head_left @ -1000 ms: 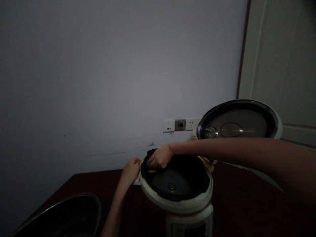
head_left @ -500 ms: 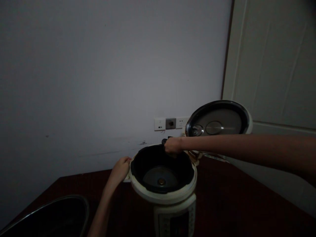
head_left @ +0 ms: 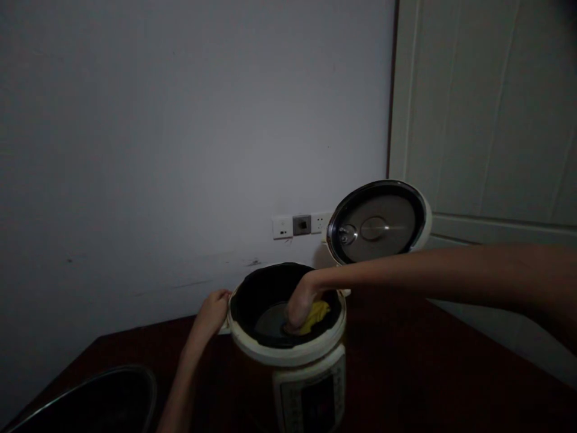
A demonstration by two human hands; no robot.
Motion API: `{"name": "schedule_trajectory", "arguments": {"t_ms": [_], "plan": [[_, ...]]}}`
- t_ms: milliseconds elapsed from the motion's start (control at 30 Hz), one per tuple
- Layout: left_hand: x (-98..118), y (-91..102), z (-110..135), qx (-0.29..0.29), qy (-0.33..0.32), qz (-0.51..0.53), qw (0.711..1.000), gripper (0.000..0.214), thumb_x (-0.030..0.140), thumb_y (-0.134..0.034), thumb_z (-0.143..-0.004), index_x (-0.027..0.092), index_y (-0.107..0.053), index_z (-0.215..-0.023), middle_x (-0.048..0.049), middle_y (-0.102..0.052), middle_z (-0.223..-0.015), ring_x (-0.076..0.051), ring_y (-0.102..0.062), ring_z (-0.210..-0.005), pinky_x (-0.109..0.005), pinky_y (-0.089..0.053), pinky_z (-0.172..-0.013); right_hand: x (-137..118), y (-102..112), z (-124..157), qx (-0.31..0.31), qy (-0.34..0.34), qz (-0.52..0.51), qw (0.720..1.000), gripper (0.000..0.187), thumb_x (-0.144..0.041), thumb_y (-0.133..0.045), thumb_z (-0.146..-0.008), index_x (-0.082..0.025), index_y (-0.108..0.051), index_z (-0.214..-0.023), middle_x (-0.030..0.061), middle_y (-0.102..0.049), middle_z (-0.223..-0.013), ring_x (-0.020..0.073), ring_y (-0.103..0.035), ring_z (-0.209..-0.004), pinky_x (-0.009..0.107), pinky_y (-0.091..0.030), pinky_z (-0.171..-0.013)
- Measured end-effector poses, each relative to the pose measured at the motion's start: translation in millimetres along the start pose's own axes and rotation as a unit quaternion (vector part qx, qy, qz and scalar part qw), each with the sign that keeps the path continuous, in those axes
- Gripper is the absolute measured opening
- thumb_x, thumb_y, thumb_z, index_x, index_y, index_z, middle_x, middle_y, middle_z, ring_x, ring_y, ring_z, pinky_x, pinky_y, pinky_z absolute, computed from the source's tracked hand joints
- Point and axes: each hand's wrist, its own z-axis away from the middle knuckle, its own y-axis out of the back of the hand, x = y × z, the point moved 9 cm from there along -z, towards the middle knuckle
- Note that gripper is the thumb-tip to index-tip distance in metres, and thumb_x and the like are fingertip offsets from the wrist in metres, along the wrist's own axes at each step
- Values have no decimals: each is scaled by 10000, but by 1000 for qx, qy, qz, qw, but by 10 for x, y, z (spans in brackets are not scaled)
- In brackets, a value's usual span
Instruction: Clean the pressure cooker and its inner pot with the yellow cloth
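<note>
A white electric pressure cooker (head_left: pixel 288 356) stands on the dark red table with its round lid (head_left: pixel 378 222) swung up at the right rear. Its dark inside is exposed. My left hand (head_left: pixel 213 311) is closed on the cooker's left side handle (head_left: pixel 224 328). Down inside the cooker, my right hand (head_left: pixel 301 308) is closed on a yellow cloth (head_left: pixel 317 316), which lies against the inner wall at the right front. The fingertips of my right hand are partly hidden by the hand itself.
A large dark basin with a shiny rim (head_left: pixel 151 385) sits at the lower left on the table (head_left: pixel 396 361). Wall sockets (head_left: pixel 302 225) are behind the cooker. A pale panelled door (head_left: pixel 478 120) stands at the right.
My right hand has moved from the far rim down into the cooker toward the front, and the yellow cloth has come into view. My left hand keeps its hold on the handle.
</note>
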Motion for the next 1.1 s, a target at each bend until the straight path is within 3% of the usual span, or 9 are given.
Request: {"name": "schedule_trajectory", "arguments": {"t_ms": [100,267,367,500,600,700,767,900,1100], "plan": [[10,10,0,4,0,-16,1000,325,275,-354,-735,148,-651,-773,-82,-690,-800,-235,-622,-797,-315,-447,-733,-254,-108,-22,-42,46,-60,996,194,-126,-433,-804,-132,-559,-657,-61,-501,-463,100,-489,-368,212,-427,-387],[-6,59,58,38,19,-79,996,360,274,-347,-781,127,-631,-946,-131,-675,-952,-251,-620,-902,-351,-450,-800,-390,53,62,26,117,-132,984,223,-102,-374,-846,-123,-553,-715,-52,-514,-520,69,-465,-406,171,-394,-431],[122,201,142,111,4,-116,987,447,271,-346,-810,78,-521,-1174,-183,-620,-1093,-260,-584,-1019,-378,-433,-869,-440,284,324,103,207,-65,971,200,-126,-380,-874,-124,-555,-778,-43,-527,-612,62,-473,-491,172,-404,-504],[650,495,364,195,-74,-85,974,473,335,-395,-819,70,-497,-1197,-189,-568,-1192,-256,-525,-1121,-395,-392,-957,-541,512,767,228,305,113,918,208,-203,-400,-903,-124,-549,-782,-30,-495,-655,67,-419,-558,183,-362,-538],[1250,503,505,100,-150,-53,982,550,417,-514,-765,150,-480,-1245,-124,-515,-1299,-248,-479,-1188,-396,-367,-996,-602,579,1046,336,336,209,855,253,-259,-409,-909,-119,-588,-800,-17,-512,-637,75,-409,-557,203,-326,-543],[1753,177,587,-111,-191,-50,974,626,412,-625,-683,177,-495,-1248,-105,-530,-1295,-240,-512,-1148,-351,-406,-954,-595,618,1278,445,349,227,793,258,-275,-420,-907,-122,-627,-928,8,-580,-667,87,-462,-564,216,-326,-560],[1961,-19,589,-190,-207,-49,958,548,343,-634,-668,154,-551,-1176,-86,-622,-1154,-207,-585,-998,-312,-453,-861,-541,639,1403,505,359,209,757,257,-274,-437,-900,-125,-630,-980,24,-614,-703,94,-494,-582,216,-335,-565],[1972,-209,406,-197,-156,-142,957,312,301,-603,-650,103,-662,-884,-38,-661,-780,-140,-572,-650,-246,-439,-590,-360,657,1507,563,344,168,733,264,-312,-456,-893,-130,-632,-967,45,-647,-746,118,-547,-620,229,-385,-580],[2059,-61,286,-136,-160,-247,946,183,258,-580,-639,103,-640,-715,-15,-586,-583,-95,-473,-515,-221,-319,-484,-52,458,1820,645,326,114,682,328,-302,-441,-896,-165,-515,-1186,103,-638,-1098,192,-616,-955,339,-491,-815]]}}
